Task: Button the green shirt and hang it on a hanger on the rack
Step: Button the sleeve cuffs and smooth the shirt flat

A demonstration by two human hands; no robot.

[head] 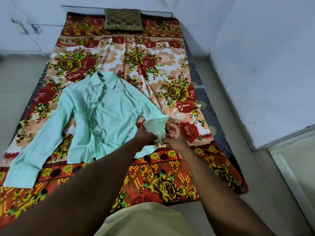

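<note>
The green shirt lies face up and spread flat on the bed, on the left half of a floral bedsheet. Its long axis runs up the bed: the collar points away toward the pillow at the far end, and the hem lies nearest the person, slanted slightly to the left. The front placket looks closed along the chest, though the buttons are too small to tell. One sleeve stretches straight down and to the left, its end close to the near edge of the sheet. The other sleeve bends back toward the person, and its cuff is lifted off the sheet.

The left hand grips the green shirt by that cuff, fingers curled round the fabric from the left. The right hand pinches the cuff's lower edge, the remaining fingers loosely spread above it.

Pale walls close in on the bed at the far end and the right. A pale yellow garment on the person fills the bottom of the view.
</note>
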